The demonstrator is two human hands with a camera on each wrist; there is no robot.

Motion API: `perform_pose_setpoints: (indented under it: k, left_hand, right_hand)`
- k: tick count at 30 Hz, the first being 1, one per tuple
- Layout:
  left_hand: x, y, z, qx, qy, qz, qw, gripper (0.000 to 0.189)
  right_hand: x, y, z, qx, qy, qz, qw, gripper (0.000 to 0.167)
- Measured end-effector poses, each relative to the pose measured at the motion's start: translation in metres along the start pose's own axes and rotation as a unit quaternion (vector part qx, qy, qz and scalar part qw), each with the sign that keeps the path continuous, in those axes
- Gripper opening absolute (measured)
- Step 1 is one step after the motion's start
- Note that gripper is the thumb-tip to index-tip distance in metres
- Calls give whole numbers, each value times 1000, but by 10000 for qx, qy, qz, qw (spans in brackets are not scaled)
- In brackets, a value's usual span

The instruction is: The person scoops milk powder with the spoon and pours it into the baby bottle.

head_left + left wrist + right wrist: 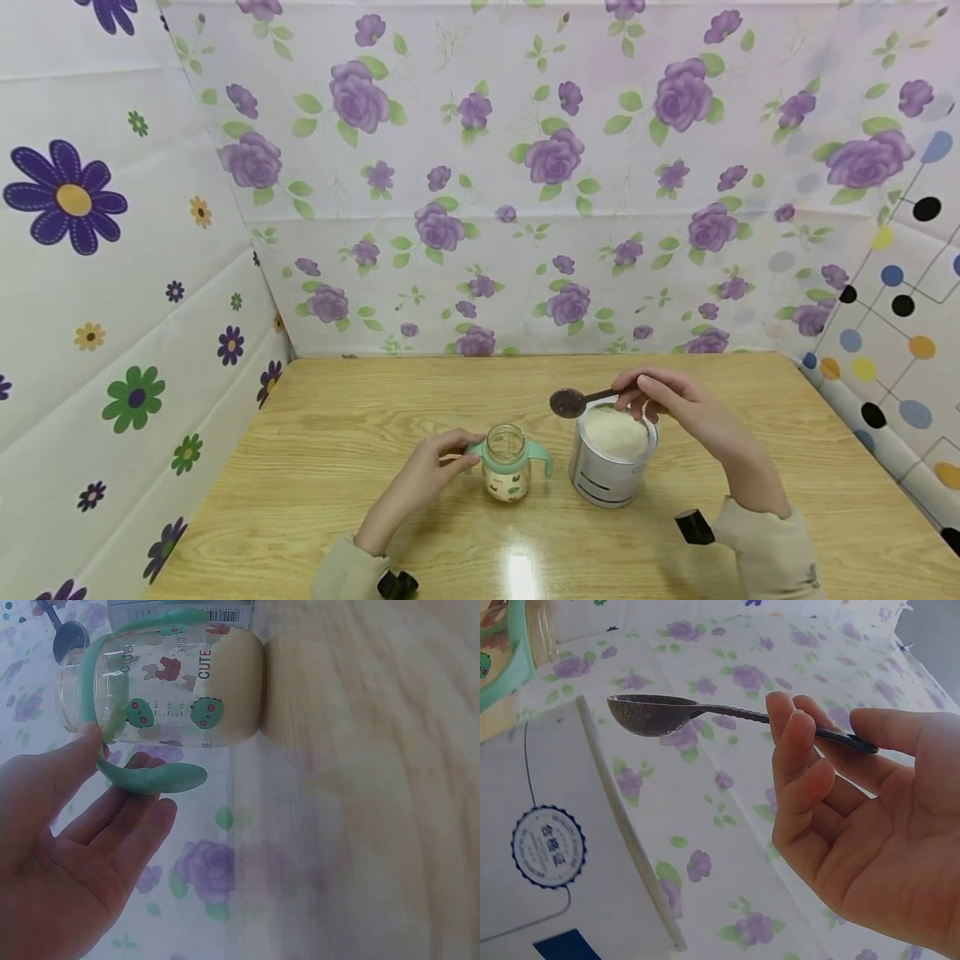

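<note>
A small clear baby bottle (506, 462) with a mint-green collar and two handles stands uncapped on the wooden table (337, 433); a cream layer of powder fills its bottom (236, 690). My left hand (448, 463) touches its left handle (142, 780), thumb on the ring and fingers straight beneath. To its right stands an open metal tin (611, 467) full of white powder. My right hand (656, 393) pinches the handle of a dark scoop (567, 403), whose bowl (651, 714) hovers over the tin's left rim and carries only a dusting of powder.
Floral and dotted sheets wall the table on the left, back and right. Black wrist-camera mounts (693, 527) sit at both sleeves near the table's front edge. The tin's white label (551, 847) shows in the right wrist view.
</note>
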State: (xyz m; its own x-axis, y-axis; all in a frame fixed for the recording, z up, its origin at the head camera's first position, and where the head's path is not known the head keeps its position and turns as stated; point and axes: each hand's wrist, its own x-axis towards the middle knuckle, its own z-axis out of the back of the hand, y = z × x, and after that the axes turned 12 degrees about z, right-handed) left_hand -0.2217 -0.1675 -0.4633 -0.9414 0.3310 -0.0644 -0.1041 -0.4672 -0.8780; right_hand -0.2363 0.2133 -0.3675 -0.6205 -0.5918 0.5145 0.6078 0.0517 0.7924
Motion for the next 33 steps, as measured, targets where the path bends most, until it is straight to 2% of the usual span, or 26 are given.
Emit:
perform_pose_setpoints:
  k: [10, 21, 29, 33]
  left_hand:
    - [1, 0, -1, 48, -32, 18, 10000, 31]
    - [-1, 0, -1, 119, -31, 49, 9999, 31]
    - [-2, -1, -2, 300, -144, -66, 9994, 32]
    - [-2, -2, -2, 392, -167, -123, 9990, 31]
  right_hand:
    - [-4, 2, 8, -298, -273, 28, 9992, 34]
    - [-11, 3, 21, -1164, -889, 79, 9892, 32]
    - [-11, 2, 17, -1768, -678, 101, 9819, 27]
    - [-10, 3, 15, -1987, -427, 310, 9786, 27]
